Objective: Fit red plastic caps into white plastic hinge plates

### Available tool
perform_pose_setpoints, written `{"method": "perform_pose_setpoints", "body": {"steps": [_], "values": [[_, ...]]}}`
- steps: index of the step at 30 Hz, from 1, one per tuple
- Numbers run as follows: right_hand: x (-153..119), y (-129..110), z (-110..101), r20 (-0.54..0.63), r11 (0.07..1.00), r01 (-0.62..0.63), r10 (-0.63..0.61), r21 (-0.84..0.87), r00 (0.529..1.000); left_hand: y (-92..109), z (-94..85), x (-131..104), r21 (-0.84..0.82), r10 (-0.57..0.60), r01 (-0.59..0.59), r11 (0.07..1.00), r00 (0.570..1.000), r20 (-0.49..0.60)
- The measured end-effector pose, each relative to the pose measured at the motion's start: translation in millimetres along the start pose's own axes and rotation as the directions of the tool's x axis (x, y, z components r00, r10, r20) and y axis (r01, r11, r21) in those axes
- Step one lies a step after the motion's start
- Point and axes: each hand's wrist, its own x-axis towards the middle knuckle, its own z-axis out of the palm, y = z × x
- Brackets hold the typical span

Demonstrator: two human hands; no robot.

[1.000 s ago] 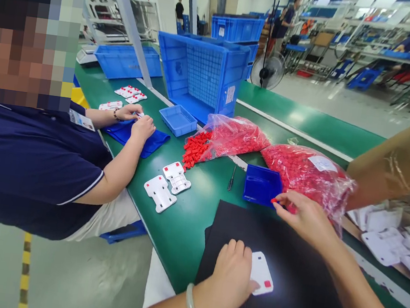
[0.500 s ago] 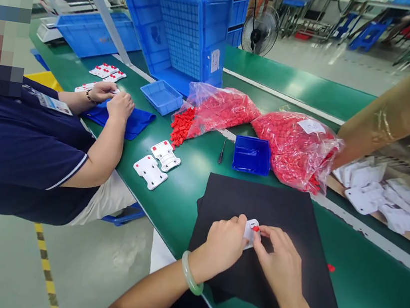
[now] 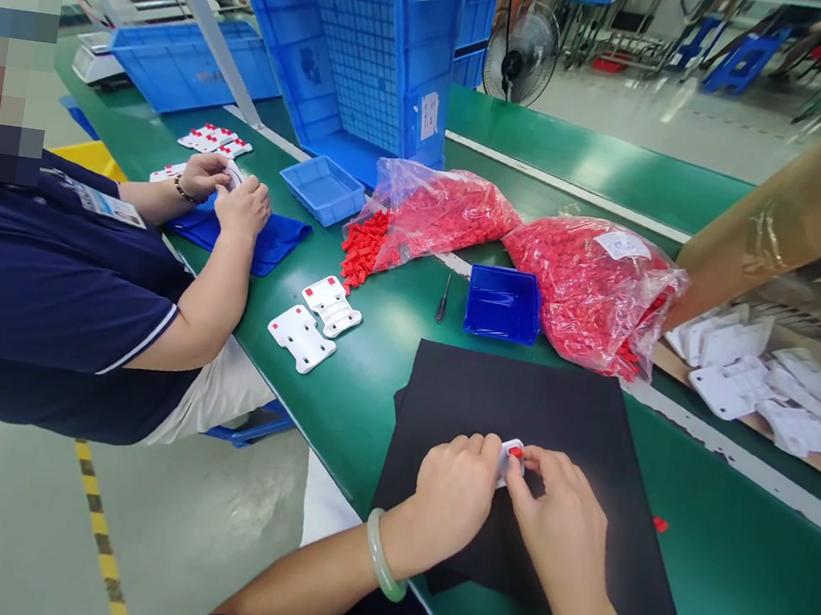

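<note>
Over a black sheet, my left hand is closed around a small white plastic plate, hiding much of it. My right hand pinches a red piece at the plate's upper corner, thumb and forefinger against it. Two white plates, one in front of the other, lie to the left on the green table, each with a red piece at a corner. Another red piece lies right of the sheet.
Bags of red pieces lie behind a dark blue tray and a screwdriver. At left, a co-worker's hands hold a white plate. A cardboard box with white plates stands at right.
The white plate has tilted and turned slightly between my hands, showing less of its face. My right fingers have shifted a little on the red piece. The co-worker's plate shows more.
</note>
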Motion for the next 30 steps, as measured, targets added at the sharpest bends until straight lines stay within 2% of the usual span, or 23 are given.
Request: {"method": "perform_pose_setpoints", "body": {"steps": [5, 9, 17, 23, 27, 30], "values": [[8.5, 0.3, -11.2, 0.116, 0.997, 0.009, 0.0, -0.08, 0.993, 3.0, 0.0, -1.8, 0.027, 0.042, -0.042, 0.999, 0.999, -0.034], [13.8, 3.9, -17.7, 0.163, 0.999, 0.04, -0.038, -0.01, 0.986, 2.3, -3.4, -4.5, 0.023, 0.082, -0.08, 0.996, 0.995, -0.053], [7.5, 18.8, -16.4, 0.062, 0.973, 0.196, -0.204, 0.122, 0.977, 1.1, 0.2, -6.0, -0.021, 0.056, -0.059, 0.998, 0.991, -0.12], [6.4, 34.0, -12.1, 0.113, 0.926, 0.318, -0.345, 0.205, 0.932, -3.0, 6.5, -7.8, 0.02, 0.063, -0.061, 0.998, 0.991, -0.117], [7.8, 35.8, -11.5, 0.207, 0.919, 0.317, -0.366, 0.233, 0.907, -7.4, 10.9, -10.0, 0.029, 0.098, -0.095, 0.995, 0.987, -0.129], [9.3, 33.4, -12.1, 0.282, 0.938, 0.226, -0.298, 0.261, 0.912, -10.4, 13.0, -10.0, 0.036, 0.128, -0.124, 0.992, 0.978, -0.165]]}}
